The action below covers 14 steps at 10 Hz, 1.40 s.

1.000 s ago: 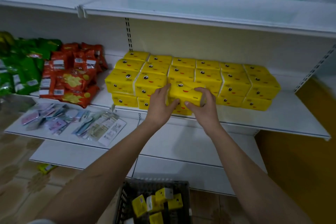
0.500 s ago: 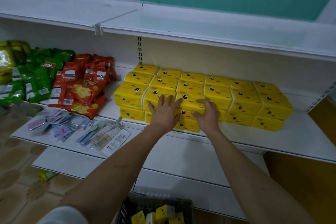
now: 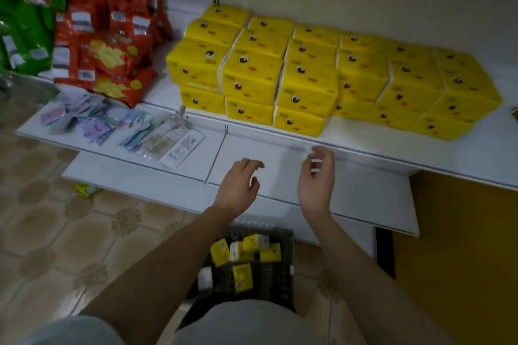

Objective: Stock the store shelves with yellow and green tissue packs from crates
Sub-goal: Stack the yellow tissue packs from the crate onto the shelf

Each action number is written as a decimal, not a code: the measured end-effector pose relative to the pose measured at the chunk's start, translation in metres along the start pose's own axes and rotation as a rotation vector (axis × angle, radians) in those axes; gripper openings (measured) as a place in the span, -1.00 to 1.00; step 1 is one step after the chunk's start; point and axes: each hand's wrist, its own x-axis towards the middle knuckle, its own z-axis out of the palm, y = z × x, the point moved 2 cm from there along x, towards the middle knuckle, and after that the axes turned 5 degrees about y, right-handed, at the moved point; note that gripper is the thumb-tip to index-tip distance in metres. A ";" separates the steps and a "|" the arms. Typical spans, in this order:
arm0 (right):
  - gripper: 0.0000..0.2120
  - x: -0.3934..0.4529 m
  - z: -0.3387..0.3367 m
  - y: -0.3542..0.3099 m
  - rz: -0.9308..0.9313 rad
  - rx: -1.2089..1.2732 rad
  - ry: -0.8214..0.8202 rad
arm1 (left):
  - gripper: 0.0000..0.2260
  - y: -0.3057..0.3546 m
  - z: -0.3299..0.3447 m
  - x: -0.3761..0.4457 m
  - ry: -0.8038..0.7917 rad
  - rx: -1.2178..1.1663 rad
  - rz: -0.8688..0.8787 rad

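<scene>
While yellow packs are filling the shelf two tiers high, both hands, left and right, are hanging loose and empty over the crate, where several packs are waiting.

no readable text, yellow tissue packs with printed eye faces only, snack bag labels blurred

The crate is partly hidden behind the left forearm and lap, green bags run off the left edge, and sachet print blurs.
</scene>
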 end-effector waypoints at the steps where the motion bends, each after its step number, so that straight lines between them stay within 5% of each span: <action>1: -0.79 -0.031 0.006 0.044 0.096 -0.120 -0.171 | -0.73 -0.034 0.027 -0.037 -0.240 -0.032 -0.283; 2: -0.77 -0.073 0.007 0.110 0.395 -0.359 -0.472 | -0.89 -0.063 0.047 -0.094 -0.628 -0.125 -0.678; 4: -0.68 -0.134 0.000 0.191 0.817 -0.530 -0.783 | -0.74 -0.110 0.082 -0.173 -0.783 -0.113 -0.975; 7: -0.56 -0.200 0.075 0.418 0.887 -0.604 -0.991 | -0.74 -0.241 0.266 -0.236 -0.393 -0.439 -1.363; 8: -0.57 -0.235 0.104 0.549 0.895 -0.665 -1.033 | -0.67 -0.318 0.370 -0.279 -0.426 -0.474 -1.432; 10: -0.56 -0.280 0.143 0.696 1.021 -0.608 -0.942 | -0.70 -0.423 0.518 -0.329 -0.348 -0.600 -1.655; 12: -0.71 -0.295 0.152 0.727 1.016 -0.446 -0.874 | -0.59 -0.425 0.547 -0.333 -0.209 -0.661 -1.718; 14: -0.48 -0.287 0.134 0.657 0.870 -0.436 -0.881 | -0.44 -0.388 0.497 -0.316 -0.116 -0.745 -1.827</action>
